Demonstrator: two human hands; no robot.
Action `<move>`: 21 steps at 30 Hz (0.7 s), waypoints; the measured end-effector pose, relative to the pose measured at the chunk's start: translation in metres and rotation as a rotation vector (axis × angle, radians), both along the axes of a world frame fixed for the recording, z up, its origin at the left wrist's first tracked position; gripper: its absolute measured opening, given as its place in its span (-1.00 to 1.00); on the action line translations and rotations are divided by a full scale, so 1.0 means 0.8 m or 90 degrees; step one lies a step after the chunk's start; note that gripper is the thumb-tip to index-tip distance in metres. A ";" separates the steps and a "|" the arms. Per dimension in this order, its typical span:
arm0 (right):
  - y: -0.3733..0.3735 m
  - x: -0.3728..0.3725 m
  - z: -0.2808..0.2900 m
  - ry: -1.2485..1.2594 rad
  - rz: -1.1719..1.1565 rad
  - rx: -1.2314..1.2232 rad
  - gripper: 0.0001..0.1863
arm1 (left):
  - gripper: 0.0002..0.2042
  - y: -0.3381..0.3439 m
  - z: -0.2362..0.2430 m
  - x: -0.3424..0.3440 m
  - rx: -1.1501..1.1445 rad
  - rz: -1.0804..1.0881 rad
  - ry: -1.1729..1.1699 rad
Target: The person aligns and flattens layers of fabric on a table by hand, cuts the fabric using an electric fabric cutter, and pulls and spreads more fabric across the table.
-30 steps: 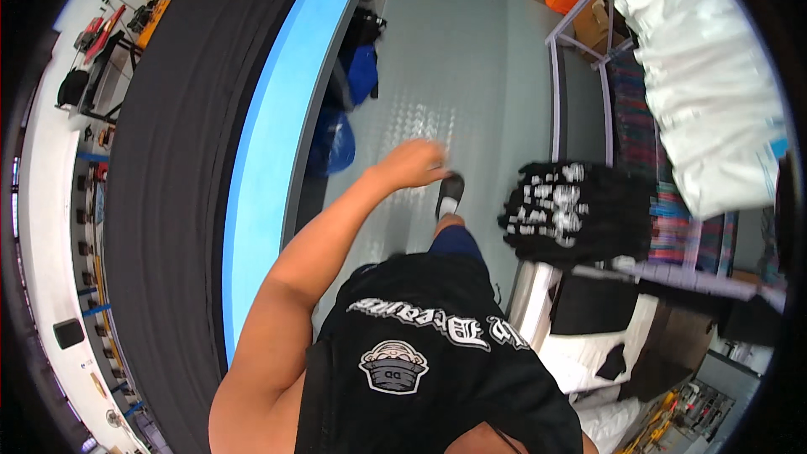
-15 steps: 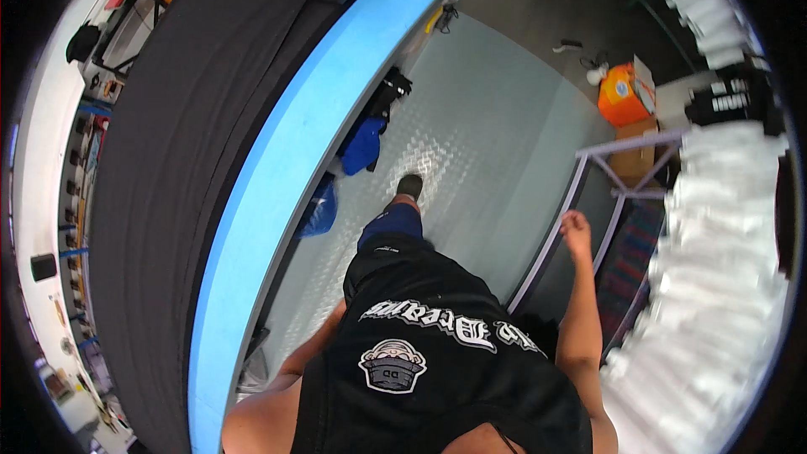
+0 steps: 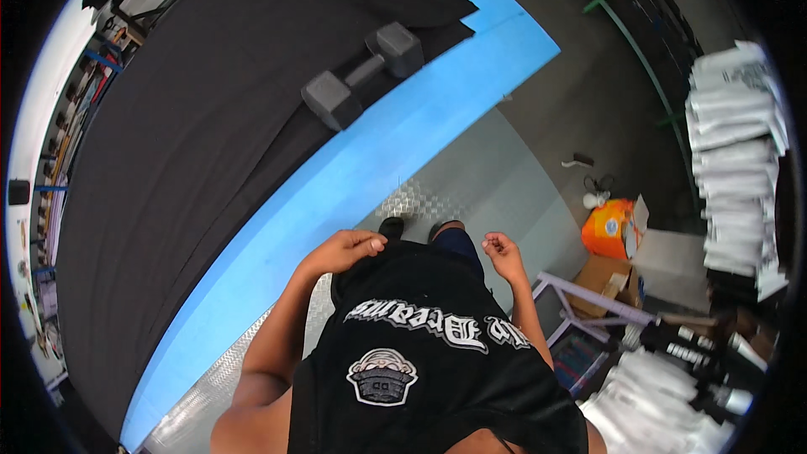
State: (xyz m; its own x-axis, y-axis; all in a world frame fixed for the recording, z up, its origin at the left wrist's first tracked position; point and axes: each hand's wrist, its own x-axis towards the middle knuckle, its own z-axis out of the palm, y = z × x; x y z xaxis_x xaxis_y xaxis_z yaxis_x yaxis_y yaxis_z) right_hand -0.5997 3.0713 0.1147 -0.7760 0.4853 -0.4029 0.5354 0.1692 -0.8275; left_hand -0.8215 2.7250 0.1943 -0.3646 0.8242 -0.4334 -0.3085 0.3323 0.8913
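My left hand (image 3: 349, 250) hangs loosely in front of my black shirt, beside the blue table edge. Its fingers are slightly bent and nothing shows in them. My right hand (image 3: 503, 254) is raised over the grey floor on the other side, fingers loosely curled and apart, also without anything in it. A dark grey hexagonal dumbbell (image 3: 364, 72) lies on the black cloth (image 3: 193, 118) near the table's right edge, ahead of my left hand. Neither hand touches it.
The blue table edge (image 3: 336, 160) runs diagonally and ends in a corner ahead. At right stand an orange box (image 3: 609, 231), a cardboard box (image 3: 598, 279), a purple metal frame (image 3: 618, 298) and stacked white packages (image 3: 735, 168). A brush (image 3: 577, 161) lies on the floor.
I have walked forward along the table. The dumbbell now appears closer and fully in view, and the table corner has come into sight. My left hand has swung forward into view.
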 end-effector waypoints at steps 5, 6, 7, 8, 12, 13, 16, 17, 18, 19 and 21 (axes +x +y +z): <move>0.121 -0.194 0.059 0.066 0.087 0.108 -0.79 | -0.79 0.024 0.050 -0.064 -0.128 0.300 0.247; 0.133 -0.249 0.073 0.090 0.127 0.134 -0.78 | -0.81 0.005 0.015 -0.076 -0.106 0.440 0.280; 0.146 -0.302 0.096 0.104 0.180 0.157 -0.76 | -0.84 0.004 0.015 -0.090 -0.062 0.624 0.204; 0.156 -0.351 0.113 0.120 0.234 0.181 -0.74 | -0.81 0.006 0.018 -0.103 -0.047 0.732 0.204; 0.140 -0.539 0.120 0.206 0.408 0.016 -0.57 | -0.49 0.067 0.011 -0.149 -0.126 0.964 0.083; 0.121 -0.574 0.118 0.115 0.408 -0.071 -0.49 | -0.42 0.082 0.002 -0.161 -0.144 0.971 0.077; 0.073 -0.624 0.116 -0.101 0.464 -0.276 -0.26 | -0.33 0.122 -0.008 -0.188 -0.020 0.984 0.049; 0.057 -0.628 0.119 -0.152 0.495 -0.367 -0.23 | -0.33 0.132 -0.007 -0.191 -0.065 1.002 0.058; 0.060 -0.630 0.073 -0.059 0.448 -0.297 -0.09 | -0.31 0.156 0.012 -0.206 -0.101 0.996 0.063; 0.045 -0.624 0.080 -0.062 0.410 -0.303 -0.07 | -0.29 0.156 0.010 -0.206 -0.039 1.039 0.029; 0.039 -0.618 0.096 -0.053 0.407 -0.371 -0.07 | -0.29 0.160 0.024 -0.203 -0.028 1.043 0.022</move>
State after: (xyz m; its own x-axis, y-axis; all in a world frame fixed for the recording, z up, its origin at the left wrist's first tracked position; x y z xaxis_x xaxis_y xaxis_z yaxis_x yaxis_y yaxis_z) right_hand -1.0938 3.1026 0.1918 -0.7862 -0.3354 -0.5191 0.5451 0.0195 -0.8382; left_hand -0.9840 2.8531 0.2131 -0.7944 -0.4400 -0.4188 -0.3178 -0.2865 0.9038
